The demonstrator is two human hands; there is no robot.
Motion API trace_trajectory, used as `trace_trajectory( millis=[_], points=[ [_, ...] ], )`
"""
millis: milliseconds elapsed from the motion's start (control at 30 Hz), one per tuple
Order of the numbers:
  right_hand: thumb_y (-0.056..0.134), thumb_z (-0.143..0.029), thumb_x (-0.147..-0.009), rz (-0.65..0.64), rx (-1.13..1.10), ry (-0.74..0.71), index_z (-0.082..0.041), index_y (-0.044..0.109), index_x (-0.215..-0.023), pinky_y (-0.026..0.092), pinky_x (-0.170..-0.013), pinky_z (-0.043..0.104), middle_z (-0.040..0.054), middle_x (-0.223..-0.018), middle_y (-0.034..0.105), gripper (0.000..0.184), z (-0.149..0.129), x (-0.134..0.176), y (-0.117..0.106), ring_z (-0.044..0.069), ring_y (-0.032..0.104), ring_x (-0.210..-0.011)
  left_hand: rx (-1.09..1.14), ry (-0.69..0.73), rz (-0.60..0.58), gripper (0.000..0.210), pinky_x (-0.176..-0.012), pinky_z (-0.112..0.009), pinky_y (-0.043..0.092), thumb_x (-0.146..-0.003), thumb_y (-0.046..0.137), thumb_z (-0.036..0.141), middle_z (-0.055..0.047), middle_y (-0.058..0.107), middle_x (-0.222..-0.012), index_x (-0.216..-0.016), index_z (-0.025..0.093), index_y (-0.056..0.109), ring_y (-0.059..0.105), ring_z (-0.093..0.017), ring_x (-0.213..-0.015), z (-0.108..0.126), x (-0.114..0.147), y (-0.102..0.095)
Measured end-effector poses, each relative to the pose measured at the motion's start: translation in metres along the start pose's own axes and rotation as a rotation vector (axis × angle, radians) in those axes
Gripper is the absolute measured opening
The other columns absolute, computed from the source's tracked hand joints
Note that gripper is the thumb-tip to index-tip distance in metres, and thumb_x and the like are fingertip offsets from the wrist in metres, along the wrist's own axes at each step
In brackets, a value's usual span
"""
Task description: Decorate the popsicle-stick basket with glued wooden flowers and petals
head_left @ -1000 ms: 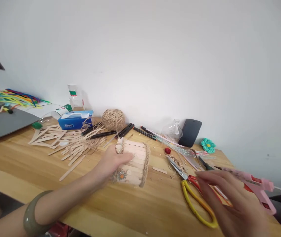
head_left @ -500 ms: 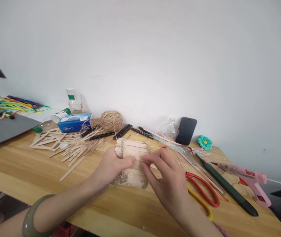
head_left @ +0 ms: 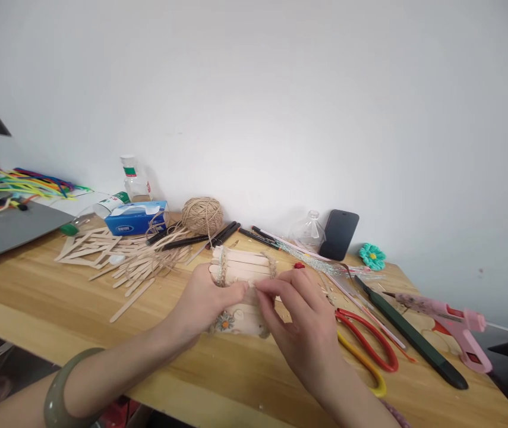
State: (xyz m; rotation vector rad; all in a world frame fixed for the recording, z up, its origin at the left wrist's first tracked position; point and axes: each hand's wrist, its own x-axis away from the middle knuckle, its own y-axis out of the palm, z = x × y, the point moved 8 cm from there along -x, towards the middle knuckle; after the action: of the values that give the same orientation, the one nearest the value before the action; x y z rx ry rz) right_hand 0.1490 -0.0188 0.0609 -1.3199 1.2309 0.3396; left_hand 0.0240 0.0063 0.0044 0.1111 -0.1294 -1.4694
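Note:
A craft piece of pale wooden sticks (head_left: 247, 261), edged with braided twine on both sides, lies between my hands at the table's middle. Near its lower left corner sits a grey flower with an orange centre (head_left: 225, 321). My left hand (head_left: 207, 297) is closed on the piece's left edge, thumb pressed on its face. My right hand (head_left: 300, 309) pinches with thumb and forefinger at the middle of the piece, beside the left thumb tip. Whatever is in that pinch is too small and covered to make out.
Loose craft sticks (head_left: 133, 294), a twine ball (head_left: 202, 215) and a blue tissue box (head_left: 136, 219) lie left. To the right are red-and-yellow-handled scissors (head_left: 369, 339), a dark green knife-like tool (head_left: 409, 333), a pink glue gun (head_left: 454, 321) and a phone (head_left: 340, 235).
Both hands stay at the same places on the stick piece, with only tiny finger shifts. The whole view has moved slightly.

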Motion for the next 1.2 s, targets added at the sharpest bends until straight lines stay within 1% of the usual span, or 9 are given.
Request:
trace_trajectory(
  millis=[100,200,300,500,733,900,1067,1200],
  points=[
    [0.055,-0.009,-0.082,0.009,-0.010,0.010,-0.015,0.061,-0.089,0.045,-0.057,0.030,0.0049,-0.071,0.058,0.011,0.000,-0.001,-0.001,0.018,0.052,-0.066,-0.010,-0.002,-0.016,0.022,-0.060,-0.022,0.051,-0.064,0.062,0.012,0.000,0.073,-0.070,-0.083,0.014,0.073,0.065,-0.017,-0.065,0.001,0.002,0.002],
    [0.055,-0.012,-0.083,-0.012,-0.012,0.002,-0.017,0.061,-0.093,0.045,-0.056,0.029,0.0041,-0.071,0.057,0.013,-0.001,-0.002,-0.001,0.017,0.053,-0.066,-0.013,0.005,-0.022,0.022,-0.059,-0.022,0.051,-0.064,0.064,0.013,-0.001,0.073,-0.070,-0.083,0.014,0.073,0.066,-0.017,-0.066,0.003,0.003,0.003],
    [0.054,-0.012,-0.084,-0.038,-0.032,0.004,-0.017,0.062,-0.091,0.045,-0.055,0.028,0.0038,-0.071,0.057,0.012,-0.001,-0.004,0.000,0.016,0.054,-0.065,-0.025,0.018,-0.017,0.023,-0.060,-0.021,0.051,-0.063,0.064,0.013,-0.001,0.074,-0.072,-0.084,0.014,0.073,0.066,-0.018,-0.069,0.004,0.004,0.002],
    [0.057,-0.007,-0.080,-0.036,-0.059,-0.010,-0.016,0.062,-0.083,0.044,-0.053,0.027,0.0027,-0.068,0.057,0.011,-0.003,-0.008,0.000,0.015,0.052,-0.061,-0.048,0.049,-0.020,0.025,-0.066,-0.021,0.051,-0.065,0.065,0.014,-0.001,0.074,-0.079,-0.088,0.015,0.073,0.067,-0.019,-0.078,0.006,0.005,0.002],
    [0.056,-0.005,-0.078,-0.035,-0.072,-0.036,-0.016,0.061,-0.079,0.043,-0.051,0.026,0.0014,-0.064,0.055,0.012,-0.006,-0.011,-0.001,0.013,0.050,-0.058,-0.032,0.031,0.005,0.023,-0.066,-0.022,0.052,-0.065,0.066,0.017,-0.002,0.075,-0.078,-0.087,0.014,0.073,0.068,-0.020,-0.076,0.005,0.006,0.000],
    [0.056,-0.004,-0.078,-0.071,-0.096,-0.043,-0.016,0.061,-0.079,0.044,-0.052,0.025,0.0021,-0.067,0.056,0.013,-0.004,-0.012,0.001,0.013,0.051,-0.060,-0.025,0.040,-0.012,0.024,-0.065,-0.021,0.052,-0.066,0.066,0.016,-0.001,0.075,-0.080,-0.090,0.016,0.073,0.068,-0.020,-0.079,0.004,0.006,0.000],
    [0.056,-0.005,-0.078,-0.090,-0.099,-0.062,-0.017,0.061,-0.079,0.043,-0.053,0.024,0.0012,-0.066,0.056,0.013,-0.004,-0.013,0.002,0.013,0.051,-0.059,-0.020,0.030,-0.016,0.024,-0.065,-0.021,0.052,-0.066,0.066,0.014,0.000,0.075,-0.079,-0.089,0.017,0.073,0.068,-0.019,-0.077,0.001,0.007,-0.001],
    [0.056,-0.004,-0.077,-0.113,-0.085,-0.066,-0.016,0.062,-0.077,0.042,-0.052,0.025,0.0013,-0.065,0.057,0.013,-0.003,-0.014,0.003,0.013,0.051,-0.059,0.024,0.012,-0.007,0.025,-0.067,-0.021,0.052,-0.065,0.067,0.014,0.000,0.075,-0.079,-0.090,0.017,0.073,0.068,-0.019,-0.077,-0.001,0.006,-0.001]
  ],
)
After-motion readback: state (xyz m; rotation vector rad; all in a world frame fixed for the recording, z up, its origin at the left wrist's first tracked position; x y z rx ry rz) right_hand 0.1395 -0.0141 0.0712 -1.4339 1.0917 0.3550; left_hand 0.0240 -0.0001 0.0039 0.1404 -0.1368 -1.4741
